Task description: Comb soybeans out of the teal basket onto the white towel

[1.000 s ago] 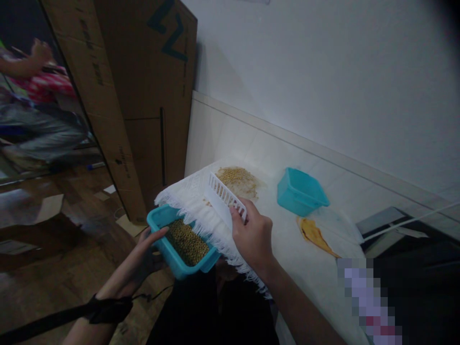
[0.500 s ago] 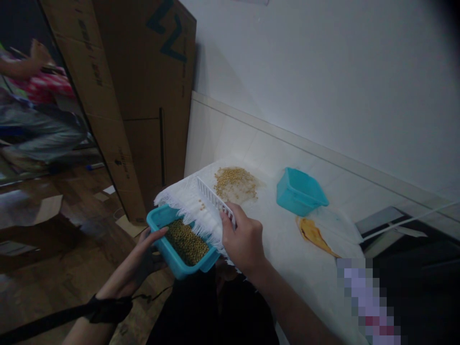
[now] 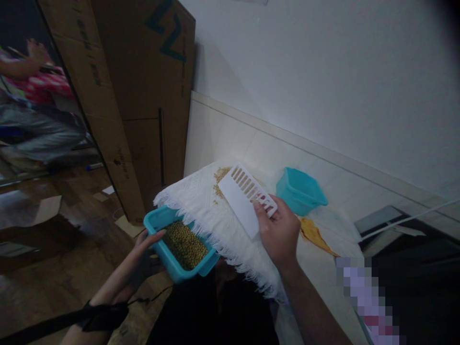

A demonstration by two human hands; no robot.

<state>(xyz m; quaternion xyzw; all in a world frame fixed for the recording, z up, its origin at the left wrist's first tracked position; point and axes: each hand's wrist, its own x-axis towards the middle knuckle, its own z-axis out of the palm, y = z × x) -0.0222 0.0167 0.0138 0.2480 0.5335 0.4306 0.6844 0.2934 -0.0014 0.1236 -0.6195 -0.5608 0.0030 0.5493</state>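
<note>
- Left hand (image 3: 143, 256): closed on the end of a turquoise rectangular plastic tub (image 3: 168, 261), thumb over the rim.
- Turquoise rectangular plastic tub: held off the table's near edge, its far rim partly under the fringe; contains small round yellow-green beans (image 3: 187, 243).
- Right hand (image 3: 282, 232): pinching a white flat slotted plastic plate (image 3: 239, 203), thumb on the upper face; plate tilted above the cloth, contact unclear.
- White woven cloth (image 3: 194, 191): on the table, fringed edge overhanging the near side.
- Pale yellow loose beans (image 3: 219, 182): on the cloth's far part, partly hidden by the plate.
- White tabletop (image 3: 316, 273): bounded behind by a white wall (image 3: 323, 62); open room above it, and between plate and held tub.
- Second turquoise plastic tub (image 3: 289, 191): upright near the wall side, just beyond the right hand, limiting reach that way.
- Orange-yellow limp cloth-like piece (image 3: 316, 235): flat, right of the right hand.
- Tall brown cardboard carton (image 3: 143, 91): closes off the table's left end; large angular dark-teal mark, small dark printing too blurred to read.
- Pixelated patch (image 3: 370, 297): lower right, content unreadable.
</note>
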